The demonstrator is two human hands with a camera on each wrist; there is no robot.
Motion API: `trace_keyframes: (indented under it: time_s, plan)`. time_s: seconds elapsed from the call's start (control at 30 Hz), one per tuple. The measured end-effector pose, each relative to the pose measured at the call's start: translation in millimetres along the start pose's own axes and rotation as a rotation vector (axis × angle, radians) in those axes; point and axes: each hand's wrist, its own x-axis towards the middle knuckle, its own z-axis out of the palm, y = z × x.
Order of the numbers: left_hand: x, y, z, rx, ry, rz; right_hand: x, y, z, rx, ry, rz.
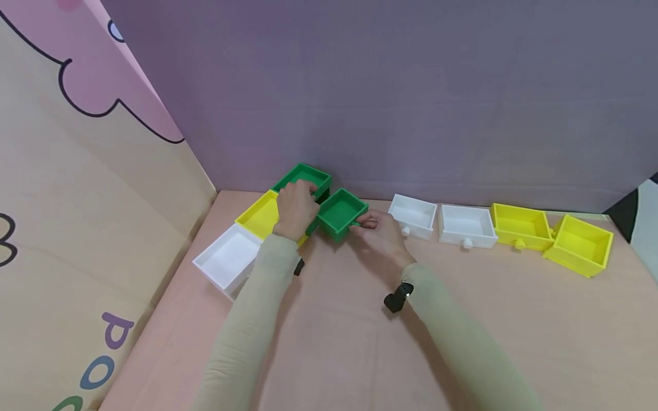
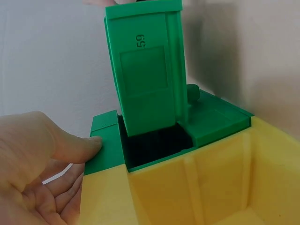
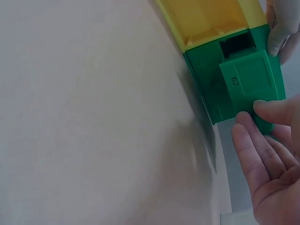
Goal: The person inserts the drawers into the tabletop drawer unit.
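My right hand [image 1: 382,235] pinches a small green drawer [image 1: 340,212] by its front end, thumb on one face and fingers round the edge. The drawer's far end tilts in at the dark opening of a green drawer case [image 2: 105,145]. Joined to that case in one row are a yellow case [image 1: 259,216] and a white case [image 1: 228,257]. With thumb on the green case and fingers curled behind it, my left hand [image 1: 296,208] grips its side. A raised 59 or 62-like number marks the drawer's underside in both wrist views.
To the right along the back wall stand two white drawers [image 1: 413,212] [image 1: 466,224] with round knobs, then a yellow drawer [image 1: 520,225] and another, turned yellow drawer [image 1: 583,242]. A printed panel [image 1: 77,200] borders the pink tabletop [image 1: 334,342] on the left.
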Motion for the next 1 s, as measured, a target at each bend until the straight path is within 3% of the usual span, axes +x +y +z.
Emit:
trace_keyframes:
  time_s: [0.47, 0.73, 1.0]
  plan:
    - [0.3, 0.3, -0.6, 0.006, 0.000, -0.006, 6.9, -4.4, 3.7, -0.010, -0.040, -0.022]
    - [0.0, -2.7, 0.2, -0.001, 0.022, 0.004, 11.1, -5.8, 4.3, 0.016, -0.038, -0.018]
    - [-0.2, -0.5, -1.9, 0.005, 0.000, 0.007, 10.1, -11.0, 4.6, 0.064, -0.020, -0.008]
